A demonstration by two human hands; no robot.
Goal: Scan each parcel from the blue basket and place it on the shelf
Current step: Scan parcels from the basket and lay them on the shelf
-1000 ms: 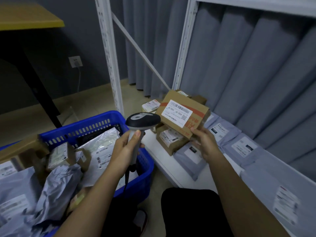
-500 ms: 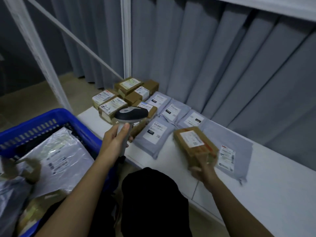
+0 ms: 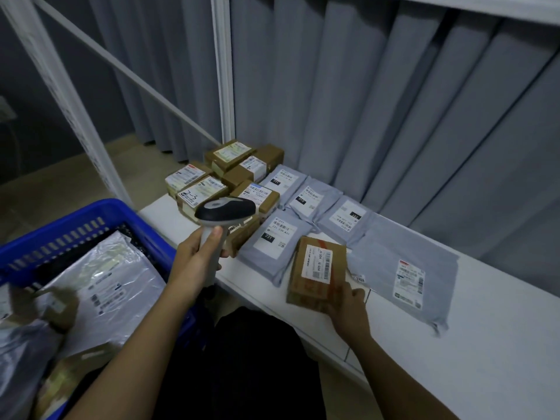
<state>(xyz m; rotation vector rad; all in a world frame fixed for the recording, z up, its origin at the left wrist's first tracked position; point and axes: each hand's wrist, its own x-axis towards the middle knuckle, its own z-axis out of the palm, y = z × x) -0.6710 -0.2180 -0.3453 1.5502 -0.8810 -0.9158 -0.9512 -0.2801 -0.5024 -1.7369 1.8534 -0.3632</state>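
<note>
My left hand (image 3: pixel 194 262) grips the handle of a black and grey barcode scanner (image 3: pixel 224 209), held above the shelf's left end. My right hand (image 3: pixel 348 304) holds the near edge of a brown cardboard parcel (image 3: pixel 316 275) with a white label, which lies on the white shelf (image 3: pixel 485 344) between grey mailers. The blue basket (image 3: pixel 100 213) stands at the lower left, with a clear plastic mailer (image 3: pixel 100 283) and other parcels inside.
Several brown boxes (image 3: pixel 233 165) are stacked at the shelf's left end. Grey mailer bags (image 3: pixel 406 274) lie flat along its back. White shelf posts (image 3: pixel 222 68) and a diagonal brace rise at the left. Grey curtains hang behind. Bare shelf surface extends to the right.
The brown parcel has gone from being held up at the scanner down onto the shelf, turned label up between the mailers. My view has swung right. The scanner hand stayed put.
</note>
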